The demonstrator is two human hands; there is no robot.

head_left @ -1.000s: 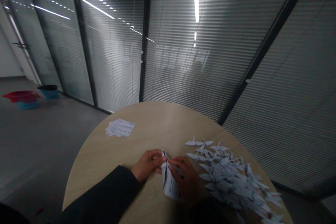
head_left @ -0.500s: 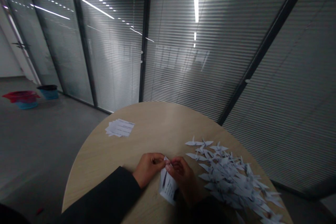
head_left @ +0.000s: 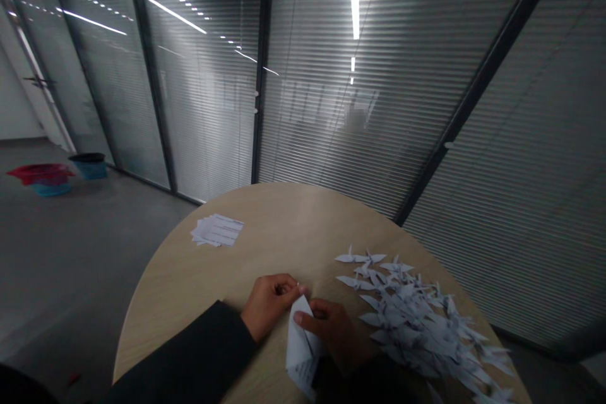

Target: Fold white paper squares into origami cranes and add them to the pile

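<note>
at the near edge, a dark left sleeve (head_left: 189, 353) reaches in from the lower left, and a dark right sleeve (head_left: 381, 382), mostly lost in shadow, comes from below; a small red thing (head_left: 74, 379) lies on the floor at the lower left, too blurred to name; between the two hands is the folded paper (head_left: 297, 347), a narrow white piece with a pointed top and some printed lines near its lower end, held over the near part of the table; the right hand (head_left: 334, 331) has it, thumb laid flat across the face just below the point, the other fingers curled in at the right edge, with little gap between; the left hand (head_left: 269, 306) has its thumb and forefinger brought together at the very tip of the paper, in a small pinch, the remaining fingers bent loosely inward; just to the right of the right hand spreads a heap of paper cranes (head_left: 416, 322), white, with pointed wings, overlapping thickly in the middle and looser at the far end; all this is on a round, pale wooden table (head_left: 288, 227); farther off, near its left rim, lies a fanned stack of paper sheets (head_left: 218, 230) with printed lines; beyond, on the grey floor (head_left: 118, 221), stand a blue bin with a red liner (head_left: 42, 177) and, just beside it, a blue bin with a dark rim (head_left: 89, 166); behind everything runs a glass partition (head_left: 331, 126) with slatted blinds and dark posts, streaked with bright lights; at the far left is a door (head_left: 35, 85) with a dark handle
</note>
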